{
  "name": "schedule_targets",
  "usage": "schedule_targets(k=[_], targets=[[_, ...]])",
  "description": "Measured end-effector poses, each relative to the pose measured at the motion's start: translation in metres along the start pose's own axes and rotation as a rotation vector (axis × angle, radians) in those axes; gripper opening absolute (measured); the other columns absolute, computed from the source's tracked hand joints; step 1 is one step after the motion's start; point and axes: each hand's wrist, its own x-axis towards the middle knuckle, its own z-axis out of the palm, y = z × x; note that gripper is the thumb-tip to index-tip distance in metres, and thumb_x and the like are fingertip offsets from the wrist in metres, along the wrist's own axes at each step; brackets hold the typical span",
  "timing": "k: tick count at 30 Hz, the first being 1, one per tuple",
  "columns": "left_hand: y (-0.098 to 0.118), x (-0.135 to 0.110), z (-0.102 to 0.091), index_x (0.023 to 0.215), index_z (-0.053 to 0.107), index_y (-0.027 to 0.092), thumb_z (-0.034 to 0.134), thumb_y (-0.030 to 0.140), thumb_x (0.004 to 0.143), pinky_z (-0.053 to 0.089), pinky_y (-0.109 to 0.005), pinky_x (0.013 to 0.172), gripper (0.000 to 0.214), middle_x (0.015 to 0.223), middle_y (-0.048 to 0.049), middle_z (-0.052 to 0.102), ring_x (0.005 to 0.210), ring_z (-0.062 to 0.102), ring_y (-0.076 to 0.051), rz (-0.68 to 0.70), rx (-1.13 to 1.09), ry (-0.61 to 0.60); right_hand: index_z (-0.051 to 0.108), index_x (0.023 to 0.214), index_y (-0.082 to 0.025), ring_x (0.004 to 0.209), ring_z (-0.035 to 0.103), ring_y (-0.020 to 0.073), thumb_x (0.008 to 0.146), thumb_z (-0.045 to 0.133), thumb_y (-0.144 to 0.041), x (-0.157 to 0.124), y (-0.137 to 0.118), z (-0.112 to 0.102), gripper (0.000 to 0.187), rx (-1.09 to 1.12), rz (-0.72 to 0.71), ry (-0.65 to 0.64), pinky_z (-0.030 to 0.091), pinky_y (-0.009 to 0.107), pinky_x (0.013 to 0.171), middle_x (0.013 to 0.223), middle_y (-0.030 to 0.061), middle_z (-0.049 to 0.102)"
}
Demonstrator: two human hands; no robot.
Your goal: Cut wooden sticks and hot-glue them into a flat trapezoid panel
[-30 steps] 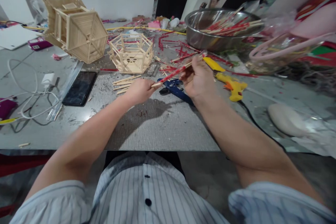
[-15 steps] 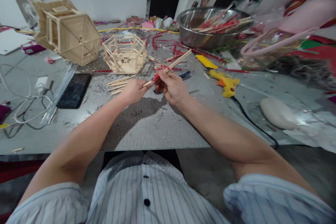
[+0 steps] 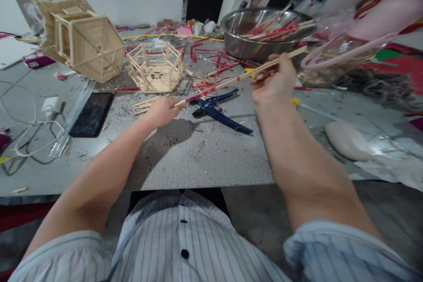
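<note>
Slim wooden chopsticks, partly covered by a red-marked wrapper, stretch in one slanting line between my two hands. My left hand pinches the lower end, low over the table. Farther up to the right, my right hand is closed round the upper part, with pale ends sticking out past it. Whether the line is one length or several overlapping pieces, I cannot tell. Beneath it lie blue-handled pliers or cutters, jaws toward my left hand. Short cut sticks lie behind my left hand.
A hexagonal stick frame and a larger stick model stand at the back left. A steel bowl holds more wrapped sticks. Red scraps litter the back. A phone lies left; my right arm mostly hides a yellow glue gun.
My right hand has moved up and to the right, away from my left, drawing the chopsticks into a longer line. The blue tool now shows; the glue gun is mostly covered.
</note>
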Motion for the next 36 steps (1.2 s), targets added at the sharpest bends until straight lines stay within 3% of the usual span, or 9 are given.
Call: schedule_targets(k=[5, 10, 12, 15, 19, 26, 30, 34, 36], targets=[[-0.009, 0.007, -0.004, 0.053, 0.041, 0.023, 0.048, 0.036, 0.097, 0.026, -0.030, 0.059, 0.047, 0.047, 0.0012, 0.038, 0.053, 0.038, -0.015, -0.204, 0.016, 0.172, 0.047, 0.085, -0.033, 0.075, 0.066, 0.0241, 0.090, 0.045, -0.063, 0.021, -0.013, -0.027, 0.031, 0.199, -0.247, 0.121, 0.050, 0.036, 0.058, 0.069, -0.0006, 0.056], [-0.009, 0.010, -0.003, 0.053, 0.046, 0.021, 0.048, 0.038, 0.098, 0.027, -0.030, 0.059, 0.048, 0.049, -0.0012, 0.044, 0.054, 0.042, -0.016, -0.309, 0.014, 0.175, 0.042, 0.080, -0.029, 0.053, 0.051, 0.0155, 0.091, 0.037, -0.075, -0.009, -0.030, 0.004, 0.048, 0.284, -0.353, 0.225, 0.048, 0.033, 0.054, 0.064, -0.0036, 0.044], [-0.007, 0.008, -0.001, 0.058, 0.051, 0.020, 0.048, 0.036, 0.098, 0.028, -0.030, 0.059, 0.043, 0.052, -0.0010, 0.046, 0.055, 0.043, -0.016, -0.249, -0.007, 0.181, 0.042, 0.075, -0.027, 0.053, 0.049, 0.0131, 0.092, 0.039, -0.073, -0.028, -0.034, 0.016, 0.049, 0.241, -0.336, 0.078, 0.049, 0.033, 0.057, 0.065, -0.0028, 0.046], [-0.005, 0.004, 0.002, 0.068, 0.055, 0.019, 0.050, 0.032, 0.096, 0.026, -0.028, 0.059, 0.032, 0.056, 0.0019, 0.044, 0.056, 0.040, -0.013, -0.053, -0.038, 0.202, 0.045, 0.076, -0.027, 0.057, 0.057, 0.0141, 0.091, 0.052, -0.064, -0.058, -0.038, 0.023, 0.041, 0.150, -0.301, -0.348, 0.048, 0.031, 0.055, 0.066, -0.0008, 0.056], [-0.003, -0.001, 0.006, 0.066, 0.053, 0.018, 0.052, 0.030, 0.095, 0.024, -0.027, 0.058, 0.031, 0.055, 0.0047, 0.038, 0.054, 0.032, -0.010, 0.150, -0.016, 0.124, 0.057, 0.079, -0.026, 0.042, 0.043, 0.0105, 0.084, 0.064, -0.068, -0.092, -0.042, 0.029, 0.042, 0.024, -0.174, -0.726, 0.032, 0.026, 0.039, 0.054, -0.0053, 0.050], [-0.001, -0.002, 0.009, 0.065, 0.058, 0.017, 0.054, 0.029, 0.095, 0.024, -0.028, 0.058, 0.033, 0.055, 0.0044, 0.040, 0.054, 0.032, -0.011, 0.166, 0.045, 0.014, 0.070, 0.082, -0.025, 0.050, 0.055, 0.0121, 0.083, 0.074, -0.046, -0.098, -0.023, 0.040, 0.021, -0.240, -0.103, -1.076, 0.047, 0.029, 0.054, 0.055, -0.0045, 0.058], [-0.001, -0.003, 0.010, 0.083, 0.068, 0.017, 0.054, 0.035, 0.094, 0.025, -0.027, 0.059, 0.025, 0.059, 0.0036, 0.046, 0.057, 0.037, -0.011, 0.201, -0.009, 0.088, 0.073, 0.081, -0.023, 0.073, 0.069, 0.0218, 0.088, 0.069, -0.041, -0.087, -0.011, 0.038, 0.019, -0.447, -0.266, -0.965, 0.055, 0.040, 0.075, 0.078, 0.0049, 0.074], [-0.003, -0.003, 0.011, 0.112, 0.065, 0.017, 0.057, 0.036, 0.093, 0.027, -0.027, 0.058, 0.028, 0.062, 0.0048, 0.046, 0.057, 0.041, -0.012, 0.122, -0.147, 0.287, 0.069, 0.122, -0.027, 0.107, 0.070, 0.0297, 0.091, 0.062, -0.038, -0.072, 0.001, 0.033, 0.033, -0.584, -0.474, -0.707, 0.052, 0.047, 0.093, 0.112, 0.0098, 0.075], [-0.004, -0.001, 0.011, 0.110, 0.063, 0.019, 0.057, 0.030, 0.091, 0.027, -0.027, 0.057, 0.023, 0.061, 0.0056, 0.043, 0.057, 0.040, -0.012, 0.090, -0.212, 0.306, 0.063, 0.131, -0.029, 0.105, 0.070, 0.0297, 0.091, 0.063, -0.039, -0.065, 0.006, 0.030, 0.042, -0.609, -0.471, -0.678, 0.053, 0.047, 0.091, 0.108, 0.0098, 0.075]])
